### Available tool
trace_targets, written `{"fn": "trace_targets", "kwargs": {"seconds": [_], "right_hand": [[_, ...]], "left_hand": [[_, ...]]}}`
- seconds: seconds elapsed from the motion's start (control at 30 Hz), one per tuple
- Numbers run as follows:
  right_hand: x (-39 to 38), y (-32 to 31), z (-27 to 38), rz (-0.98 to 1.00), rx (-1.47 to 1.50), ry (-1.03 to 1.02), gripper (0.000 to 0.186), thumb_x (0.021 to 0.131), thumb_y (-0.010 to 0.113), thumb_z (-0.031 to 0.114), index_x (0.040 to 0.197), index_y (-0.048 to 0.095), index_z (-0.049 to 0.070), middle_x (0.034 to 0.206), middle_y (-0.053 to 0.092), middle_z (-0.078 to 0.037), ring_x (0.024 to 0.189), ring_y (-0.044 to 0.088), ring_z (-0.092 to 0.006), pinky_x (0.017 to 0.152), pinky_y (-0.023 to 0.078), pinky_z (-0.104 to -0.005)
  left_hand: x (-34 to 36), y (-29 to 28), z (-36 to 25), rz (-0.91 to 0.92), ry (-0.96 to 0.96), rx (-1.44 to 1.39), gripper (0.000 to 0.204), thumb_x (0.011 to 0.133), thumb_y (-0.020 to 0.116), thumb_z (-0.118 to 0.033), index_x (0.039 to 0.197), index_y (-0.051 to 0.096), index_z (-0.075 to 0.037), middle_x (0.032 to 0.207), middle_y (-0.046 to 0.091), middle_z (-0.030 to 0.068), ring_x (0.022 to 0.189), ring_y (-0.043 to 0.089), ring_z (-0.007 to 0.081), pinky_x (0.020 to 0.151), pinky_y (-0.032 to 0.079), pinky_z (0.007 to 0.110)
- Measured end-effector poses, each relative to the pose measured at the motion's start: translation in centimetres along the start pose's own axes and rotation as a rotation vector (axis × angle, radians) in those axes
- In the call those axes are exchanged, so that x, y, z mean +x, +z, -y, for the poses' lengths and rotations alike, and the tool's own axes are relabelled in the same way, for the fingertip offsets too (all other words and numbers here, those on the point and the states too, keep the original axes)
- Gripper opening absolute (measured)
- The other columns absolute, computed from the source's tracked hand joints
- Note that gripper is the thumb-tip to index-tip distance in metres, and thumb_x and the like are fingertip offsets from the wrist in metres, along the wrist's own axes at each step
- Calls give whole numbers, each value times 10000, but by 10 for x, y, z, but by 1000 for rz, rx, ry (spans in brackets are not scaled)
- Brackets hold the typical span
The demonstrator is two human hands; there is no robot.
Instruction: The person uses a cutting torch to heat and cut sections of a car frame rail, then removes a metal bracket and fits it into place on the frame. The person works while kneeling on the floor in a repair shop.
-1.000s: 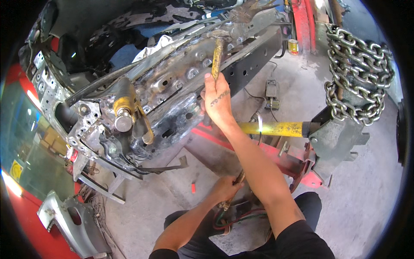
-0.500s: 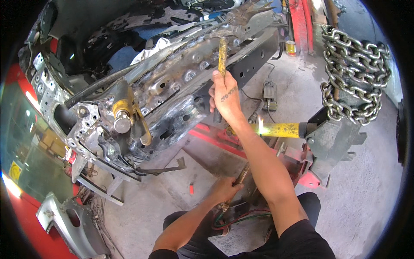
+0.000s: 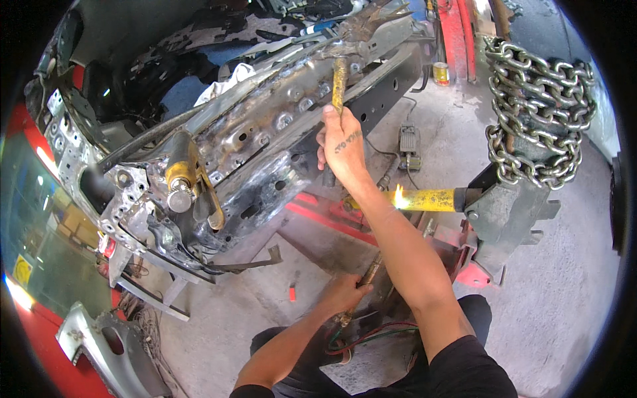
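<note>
My right hand (image 3: 342, 146) is wrapped round a yellow-handled tool (image 3: 340, 83), seemingly a hammer, whose top reaches the rusty, dented car frame rail (image 3: 285, 99). Lower down, my left hand (image 3: 342, 295) grips a brass gas torch (image 3: 371, 268) with red and green hoses (image 3: 378, 330); its tube disappears behind my right forearm. A bright flame (image 3: 400, 199) shows beside that forearm, in front of a yellow hydraulic cylinder (image 3: 434, 199). A large yellow clamp (image 3: 182, 169) is fixed on the left part of the frame.
A steel post (image 3: 497, 225) wrapped in heavy chain (image 3: 537, 113) stands right, on a red base (image 3: 474, 272). A foot pedal (image 3: 410, 146) and can (image 3: 440, 73) are on the floor. A silver body panel (image 3: 99, 345) lies lower left, near cables (image 3: 142, 325).
My right hand and the yellow handle have risen slightly and moved right since a second ago. The flame now looks more orange. The view has shifted slightly; my left hand keeps its grip.
</note>
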State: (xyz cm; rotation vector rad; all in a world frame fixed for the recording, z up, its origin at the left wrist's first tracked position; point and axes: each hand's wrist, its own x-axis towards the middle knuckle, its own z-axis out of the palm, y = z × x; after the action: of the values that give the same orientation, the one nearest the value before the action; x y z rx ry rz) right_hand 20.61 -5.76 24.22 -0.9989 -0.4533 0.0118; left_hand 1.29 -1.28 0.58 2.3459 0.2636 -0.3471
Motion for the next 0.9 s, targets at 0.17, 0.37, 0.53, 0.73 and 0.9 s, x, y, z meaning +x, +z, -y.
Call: {"fn": "trace_targets", "kwargs": {"seconds": [0.17,0.37,0.53,0.73,0.9], "right_hand": [[-1,11,-7,-134,78,-112,338,1070,425,364,953,417,47,625,441,-36,385,454,-142,327,415,-322],[16,-19,14,89,14,0,327,1055,452,354,929,419,55,574,419,-23,368,454,-173,343,429,-338],[18,-38,-3,118,-337,-183,393,1047,455,393,911,472,24,603,529,-75,391,516,-193,363,437,-343],[-4,-85,79,107,-545,-181,368,1020,471,350,857,571,35,592,539,-49,413,509,-172,419,408,-323],[-18,-93,60,16,-531,-241,388,1015,484,363,877,570,11,551,532,-65,410,537,-183,400,399,-325]], "left_hand": [[1,3,1,-19,109,77,423,896,669,-401,928,699,20,738,665,209,744,684,333,706,505,454],[-10,-10,-9,-22,-66,-12,428,910,663,-397,982,706,22,790,686,203,785,691,334,737,509,448],[-19,-20,-16,-146,4,-149,424,883,693,-347,994,690,62,843,689,251,796,677,384,745,502,463],[-23,-32,0,-359,82,-29,404,853,712,-340,923,693,58,735,665,182,703,642,274,667,490,418],[-24,-42,-9,-354,57,-76,424,842,719,-364,905,696,54,706,665,165,673,634,226,656,491,394]]}}
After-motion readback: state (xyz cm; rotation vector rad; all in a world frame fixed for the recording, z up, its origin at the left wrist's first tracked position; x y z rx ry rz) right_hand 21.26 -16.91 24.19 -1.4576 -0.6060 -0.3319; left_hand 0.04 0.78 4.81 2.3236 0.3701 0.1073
